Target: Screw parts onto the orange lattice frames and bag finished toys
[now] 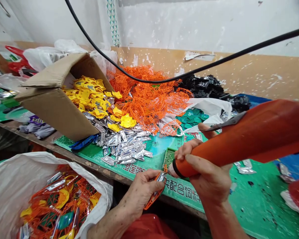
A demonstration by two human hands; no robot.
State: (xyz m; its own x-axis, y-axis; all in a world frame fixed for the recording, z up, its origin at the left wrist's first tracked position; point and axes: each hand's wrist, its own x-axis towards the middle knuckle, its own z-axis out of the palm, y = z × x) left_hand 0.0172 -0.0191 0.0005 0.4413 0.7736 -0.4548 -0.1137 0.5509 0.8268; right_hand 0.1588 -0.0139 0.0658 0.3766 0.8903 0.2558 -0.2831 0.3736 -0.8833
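Note:
My left hand (142, 191) is closed on an orange plastic frame (153, 199) with a shiny silver piece (160, 177) on it, just over the table's front edge. My right hand (209, 176) wraps round a large orange electric screwdriver (229, 139), which lies slanted with a grey lever along its top. Its tip points down-left at the upper end of the frame; whether it touches cannot be made out. Just behind the tip stands a small green tray (169, 156) with tiny parts in it. Loose silver pieces (129, 146) are heaped to the left.
A tipped cardboard box (57, 109) spills yellow parts (89, 93). Behind lie heaps of orange frames (149, 99), dark green pieces (192, 118) and black parts (204, 87). A white sack (102, 199) of mixed parts stands front left. A black cable (139, 80) hangs across the view.

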